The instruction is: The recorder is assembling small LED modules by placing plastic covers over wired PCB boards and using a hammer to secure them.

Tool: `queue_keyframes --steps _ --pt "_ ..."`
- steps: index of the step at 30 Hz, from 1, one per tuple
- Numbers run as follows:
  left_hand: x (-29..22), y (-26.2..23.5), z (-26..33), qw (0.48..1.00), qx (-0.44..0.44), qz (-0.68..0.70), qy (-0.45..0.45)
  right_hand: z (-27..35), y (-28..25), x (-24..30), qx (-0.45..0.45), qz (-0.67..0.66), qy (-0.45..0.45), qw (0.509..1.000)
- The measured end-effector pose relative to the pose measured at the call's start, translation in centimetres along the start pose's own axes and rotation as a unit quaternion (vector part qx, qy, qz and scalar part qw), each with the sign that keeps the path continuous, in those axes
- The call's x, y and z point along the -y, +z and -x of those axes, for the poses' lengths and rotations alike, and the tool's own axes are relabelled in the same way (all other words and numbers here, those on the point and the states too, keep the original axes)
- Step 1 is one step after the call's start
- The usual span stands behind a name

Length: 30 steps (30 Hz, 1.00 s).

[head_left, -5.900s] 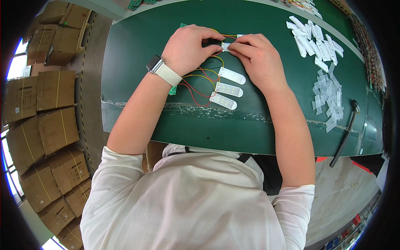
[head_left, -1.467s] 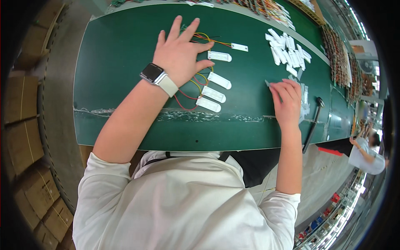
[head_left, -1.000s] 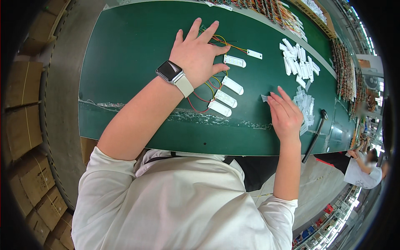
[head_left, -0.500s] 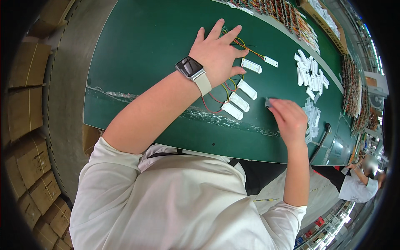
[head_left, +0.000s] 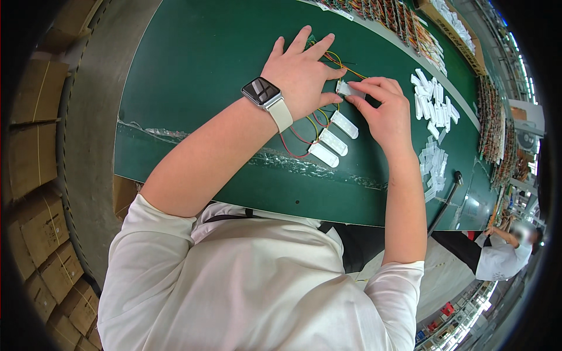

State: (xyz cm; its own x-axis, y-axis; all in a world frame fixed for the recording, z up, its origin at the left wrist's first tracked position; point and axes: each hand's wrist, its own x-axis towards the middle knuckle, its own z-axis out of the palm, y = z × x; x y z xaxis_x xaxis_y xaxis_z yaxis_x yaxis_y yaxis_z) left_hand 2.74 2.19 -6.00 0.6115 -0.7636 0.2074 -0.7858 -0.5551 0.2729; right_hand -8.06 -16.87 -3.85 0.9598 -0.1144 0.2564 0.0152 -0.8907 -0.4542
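Observation:
My left hand [head_left: 297, 73] lies with spread fingers over red, yellow and black wires [head_left: 336, 57], partly covering a small green circuit board [head_left: 311, 41]. Beside its thumb, my right hand [head_left: 386, 108] pinches a small clear plastic strip [head_left: 355, 91] against a white plastic casing [head_left: 340, 87]; the fingers hide part of both. Nearer to me, three more wired white casings lie in a slanting row: the upper one [head_left: 345, 124], the middle one [head_left: 333, 141] and the lower one [head_left: 323, 155]. Their wires run back under my left hand.
On the right of the green table [head_left: 187, 76] lie a pile of white casings [head_left: 430, 99] and a pile of clear strips [head_left: 432, 167]. A black-handled tool [head_left: 448, 202] rests near them. Wired boards [head_left: 404, 23] line the far side; another person [head_left: 503, 254] works at far right.
My right hand has moved up and left with the clear strip, from bare table to the casing beside my left thumb. My left hand has stayed nearly in place.

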Motion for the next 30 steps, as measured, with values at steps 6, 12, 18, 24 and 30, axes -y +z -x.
queue_keyframes --steps 6,12,18,24,30 --pt "-0.08 -0.05 0.11 1.000 0.000 -0.006 -0.002 -0.35 -0.01 -0.26 0.041 -0.031 0.057 0.997" --pt "-0.17 0.04 0.01 1.000 0.000 -0.006 -0.004 -0.39 0.08 0.26 0.053 -0.046 0.067 0.995" --pt "-0.23 -0.03 -0.04 1.000 0.000 0.000 -0.004 -0.35 -0.01 -0.04 0.055 -0.044 0.076 0.995" --pt "-0.21 -0.16 0.06 1.000 0.006 -0.006 -0.009 -0.51 -0.05 0.10 0.064 -0.052 0.090 0.993" --pt "-0.04 -0.13 0.06 1.000 0.010 -0.007 -0.014 -0.73 -0.19 0.09 0.078 -0.065 0.085 0.991"
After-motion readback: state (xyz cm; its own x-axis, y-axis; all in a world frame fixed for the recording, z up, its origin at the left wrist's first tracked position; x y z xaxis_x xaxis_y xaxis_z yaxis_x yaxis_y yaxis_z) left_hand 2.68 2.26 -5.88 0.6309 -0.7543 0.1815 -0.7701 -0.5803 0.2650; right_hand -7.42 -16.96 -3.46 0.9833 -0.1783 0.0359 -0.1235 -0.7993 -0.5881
